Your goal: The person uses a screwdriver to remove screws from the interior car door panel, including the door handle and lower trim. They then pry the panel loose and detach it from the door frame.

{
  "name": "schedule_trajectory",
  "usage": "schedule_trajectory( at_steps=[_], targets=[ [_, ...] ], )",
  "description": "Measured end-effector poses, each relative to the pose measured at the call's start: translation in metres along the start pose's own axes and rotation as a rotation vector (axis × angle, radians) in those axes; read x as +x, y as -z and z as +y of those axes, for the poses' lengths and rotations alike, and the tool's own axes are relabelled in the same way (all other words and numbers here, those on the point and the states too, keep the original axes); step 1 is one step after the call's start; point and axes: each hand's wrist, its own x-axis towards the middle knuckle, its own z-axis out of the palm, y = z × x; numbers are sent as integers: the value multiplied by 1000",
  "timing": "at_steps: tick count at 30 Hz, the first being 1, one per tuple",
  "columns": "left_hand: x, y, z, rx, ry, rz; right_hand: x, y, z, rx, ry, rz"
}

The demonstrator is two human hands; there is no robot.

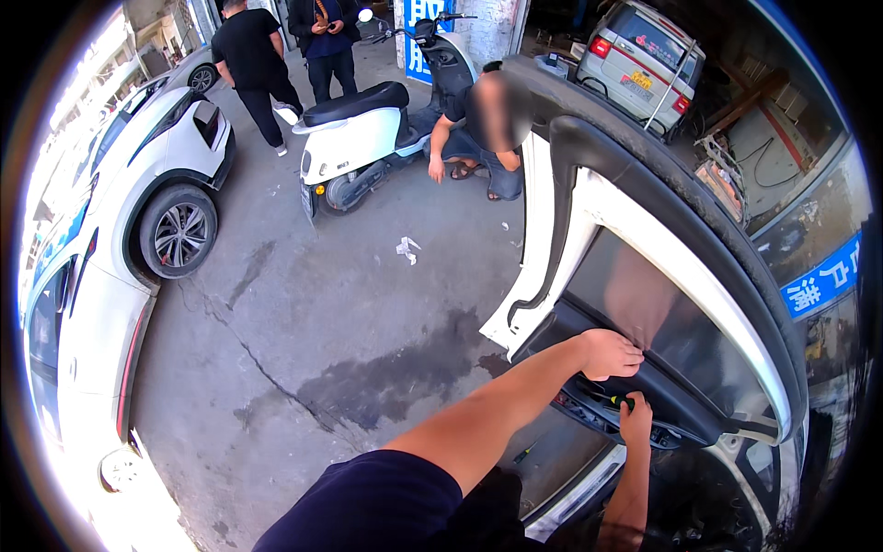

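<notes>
On my far left stands a glossy, rounded white car (101,354); next comes rough, cracked, stained pavement (276,317), then a scooter (349,143) with a smooth white shell. My left hand (610,356) is bent over the black trim below the door's window, fingers together; I can't tell whether it grips. Just below, apart from it, my right hand (635,419) is closed round a small yellow-and-black tool (618,400), its tip hidden, and is nearer the armrest. The matte, moulded door panel (685,396) lies under and rightward of both hands, its long axis slanting from upper left to lower right beneath smooth, dark window glass (676,308).
</notes>
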Motion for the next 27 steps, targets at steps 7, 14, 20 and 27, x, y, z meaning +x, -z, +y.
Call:
schedule_trajectory(
  at_steps=[7,14,20,27],
  targets=[
    [3,-2,1,0,-9,28,14,0,-33,-97,-81,-103],
    [7,-15,-2,-12,-11,98,13,-6,-34,-126,-240,-52],
    [3,-7,-6,-21,-37,118,13,-12,-25,-108,72,-66],
    [6,-18,-2,13,-71,164,12,-8,-32,-184,-136,-120]
  ],
)
